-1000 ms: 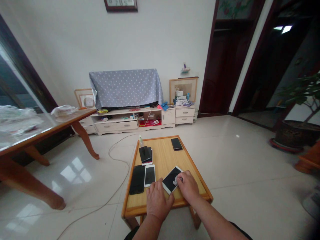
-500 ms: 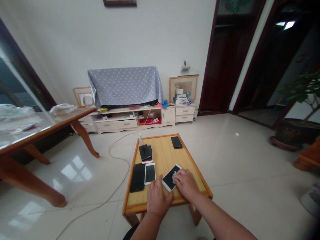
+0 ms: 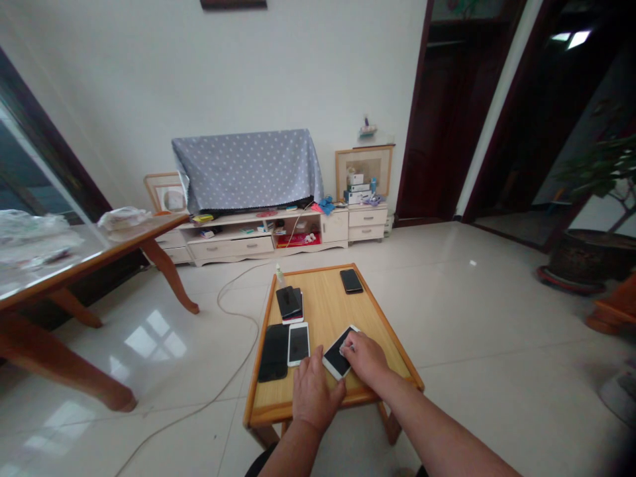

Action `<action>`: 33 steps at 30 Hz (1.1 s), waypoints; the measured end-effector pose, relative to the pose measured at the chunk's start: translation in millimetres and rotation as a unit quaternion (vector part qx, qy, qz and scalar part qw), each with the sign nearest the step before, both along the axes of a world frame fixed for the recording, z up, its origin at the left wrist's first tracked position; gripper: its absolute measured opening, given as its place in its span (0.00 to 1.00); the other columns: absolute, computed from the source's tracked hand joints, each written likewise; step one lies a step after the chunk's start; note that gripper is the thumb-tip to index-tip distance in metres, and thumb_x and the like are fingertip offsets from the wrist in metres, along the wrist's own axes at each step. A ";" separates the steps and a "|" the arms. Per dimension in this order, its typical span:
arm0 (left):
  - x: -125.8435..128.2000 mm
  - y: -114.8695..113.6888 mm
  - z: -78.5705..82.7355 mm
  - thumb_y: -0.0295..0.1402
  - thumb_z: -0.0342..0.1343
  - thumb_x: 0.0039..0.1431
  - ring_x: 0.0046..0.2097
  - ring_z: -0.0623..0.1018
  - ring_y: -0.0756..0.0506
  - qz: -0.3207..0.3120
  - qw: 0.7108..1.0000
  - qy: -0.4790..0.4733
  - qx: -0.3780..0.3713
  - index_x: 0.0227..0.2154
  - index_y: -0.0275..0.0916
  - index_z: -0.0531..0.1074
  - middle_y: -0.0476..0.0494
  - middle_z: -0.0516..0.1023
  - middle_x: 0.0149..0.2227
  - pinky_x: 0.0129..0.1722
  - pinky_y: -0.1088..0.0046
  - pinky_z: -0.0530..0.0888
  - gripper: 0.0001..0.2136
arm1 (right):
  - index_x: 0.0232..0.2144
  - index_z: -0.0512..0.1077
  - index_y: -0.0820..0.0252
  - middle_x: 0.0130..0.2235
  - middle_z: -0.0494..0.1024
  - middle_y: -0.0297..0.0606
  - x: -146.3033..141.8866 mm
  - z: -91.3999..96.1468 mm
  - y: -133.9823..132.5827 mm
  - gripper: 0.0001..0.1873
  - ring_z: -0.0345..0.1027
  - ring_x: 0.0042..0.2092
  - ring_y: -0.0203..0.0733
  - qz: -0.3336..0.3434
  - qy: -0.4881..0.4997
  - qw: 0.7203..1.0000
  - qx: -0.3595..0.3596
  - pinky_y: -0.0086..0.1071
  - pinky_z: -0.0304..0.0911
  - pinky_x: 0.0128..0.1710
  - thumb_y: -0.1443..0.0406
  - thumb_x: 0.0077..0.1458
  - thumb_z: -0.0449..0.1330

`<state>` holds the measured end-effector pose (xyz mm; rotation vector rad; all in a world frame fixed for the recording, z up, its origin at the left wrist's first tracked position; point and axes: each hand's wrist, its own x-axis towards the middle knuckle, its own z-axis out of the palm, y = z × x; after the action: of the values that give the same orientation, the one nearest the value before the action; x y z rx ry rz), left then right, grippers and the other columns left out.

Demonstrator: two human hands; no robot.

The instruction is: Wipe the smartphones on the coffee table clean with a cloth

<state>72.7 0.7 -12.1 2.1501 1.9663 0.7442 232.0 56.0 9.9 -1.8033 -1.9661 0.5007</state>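
Note:
A white-framed phone [image 3: 336,351] lies tilted near the front of a small wooden table [image 3: 368,311]. My right hand [image 3: 365,358] rests on the phone's screen, fingers closed on a small white wipe [image 3: 344,348] that barely shows. My left hand [image 3: 312,392] lies flat at the phone's near left corner, fingers spread and touching its edge. Left of them lie a white phone [image 3: 298,344] and a black phone [image 3: 273,352]. Further back sit a stack of two phones [image 3: 289,304] and a single black phone [image 3: 351,281].
A small spray bottle [image 3: 279,273] stands at the table's far left corner. A cable [image 3: 233,311] trails over the tiled floor. A large wooden table [image 3: 74,265] stands at left, a TV cabinet [image 3: 258,238] at the back wall, a potted plant [image 3: 591,252] at right.
My right hand has slid the wipe leftward and a little toward me across the phone's screen. My left hand has stayed at the phone's corner.

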 end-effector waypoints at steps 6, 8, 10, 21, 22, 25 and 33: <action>-0.4 1.5 0.4 0.36 0.56 0.53 0.57 0.69 0.39 0.003 1.000 -0.002 -0.013 0.65 0.34 0.53 0.35 0.73 0.55 0.57 0.63 0.61 0.36 | 0.35 0.74 0.56 0.37 0.78 0.34 -21.3 -2.9 -11.9 0.04 0.70 0.40 0.38 0.091 0.020 0.996 -0.004 0.28 0.52 0.37 0.65 0.54 0.62; -0.7 1.4 0.5 0.38 0.57 0.52 0.57 0.69 0.38 -0.001 1.000 -0.004 -0.014 0.65 0.34 0.52 0.35 0.73 0.56 0.58 0.62 0.61 0.38 | 0.36 0.74 0.55 0.37 0.78 0.34 -22.0 -2.0 -8.6 0.04 0.70 0.40 0.38 0.068 0.011 0.998 -0.010 0.29 0.52 0.36 0.63 0.55 0.62; -0.7 1.2 0.7 0.41 0.58 0.52 0.58 0.68 0.37 -0.005 1.000 -0.007 -0.010 0.65 0.34 0.51 0.35 0.73 0.56 0.59 0.61 0.60 0.39 | 0.36 0.73 0.55 0.37 0.78 0.35 -18.8 -0.7 -1.6 0.05 0.70 0.40 0.39 0.020 -0.006 1.000 -0.015 0.29 0.52 0.35 0.62 0.58 0.61; -0.4 1.2 2.9 0.40 0.57 0.52 0.56 0.70 0.37 0.006 1.000 -0.003 -0.017 0.66 0.34 0.50 0.35 0.74 0.54 0.58 0.60 0.61 0.39 | 0.32 0.76 0.56 0.38 0.76 0.36 -30.1 0.7 -0.2 0.12 0.68 0.39 0.37 0.060 -0.035 0.997 0.023 0.30 0.52 0.35 0.63 0.63 0.54; -0.9 1.1 2.3 0.41 0.58 0.52 0.57 0.70 0.37 0.003 1.000 -0.002 -0.014 0.66 0.34 0.50 0.35 0.74 0.54 0.58 0.61 0.61 0.41 | 0.32 0.76 0.55 0.39 0.77 0.36 -27.4 2.4 3.1 0.12 0.68 0.40 0.38 0.039 -0.048 0.998 0.024 0.30 0.52 0.34 0.63 0.63 0.54; -1.6 1.4 0.2 0.41 0.58 0.51 0.58 0.69 0.37 0.002 1.000 0.000 -0.010 0.66 0.34 0.49 0.34 0.73 0.56 0.58 0.62 0.61 0.41 | 0.31 0.77 0.55 0.39 0.77 0.37 -24.1 3.6 7.5 0.12 0.68 0.41 0.40 0.020 -0.074 0.996 0.035 0.31 0.52 0.35 0.64 0.63 0.54; -0.9 4.1 0.9 0.41 0.57 0.52 0.57 0.69 0.37 0.003 1.000 0.013 -0.022 0.65 0.34 0.52 0.34 0.73 0.57 0.57 0.63 0.61 0.39 | 0.31 0.77 0.54 0.37 0.77 0.37 -29.2 -4.6 7.2 0.13 0.68 0.41 0.40 0.060 -0.065 0.994 0.056 0.31 0.54 0.37 0.62 0.63 0.55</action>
<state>71.8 4.7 -11.1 2.1393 1.9840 0.6700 202.8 63.2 5.2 -1.6949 -2.1553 0.3097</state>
